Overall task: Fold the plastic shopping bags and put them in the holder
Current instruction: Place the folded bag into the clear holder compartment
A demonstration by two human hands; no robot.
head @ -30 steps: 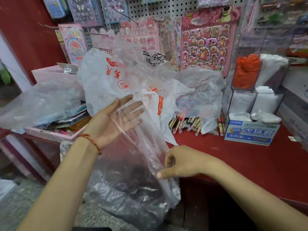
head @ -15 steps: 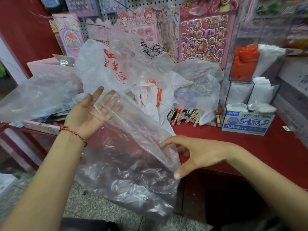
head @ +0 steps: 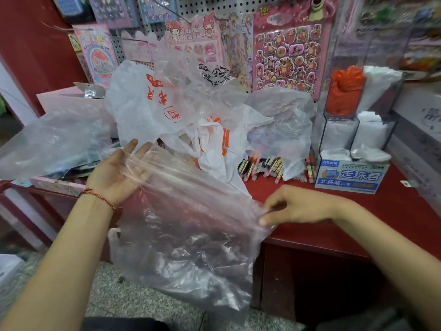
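A clear plastic bag (head: 191, 230) hangs in front of the red counter (head: 358, 211), stretched between my hands. My left hand (head: 117, 173) lies palm up with straight fingers under the bag's upper left part. My right hand (head: 293, 206) pinches the bag's right edge between thumb and fingers at the counter's front edge. Behind them lies a heap of loose bags: a white one with red print (head: 148, 111), a white one with orange letters (head: 219, 144) and clear ones (head: 281, 125). A clear acrylic holder (head: 358, 101) at the right holds folded orange and white bags.
A blue and white box (head: 350, 175) stands below the holder. Pens (head: 262, 168) lie in a row behind the bags. A pink tray (head: 55, 185) with another clear bag sits at the left. Sticker sheets (head: 286, 56) hang on the pegboard. Speckled floor (head: 119, 302) lies below.
My right hand slid right along the bag and now pinches its right edge. The bag has been drawn out wider between the hands. My left hand stayed flat under the bag.
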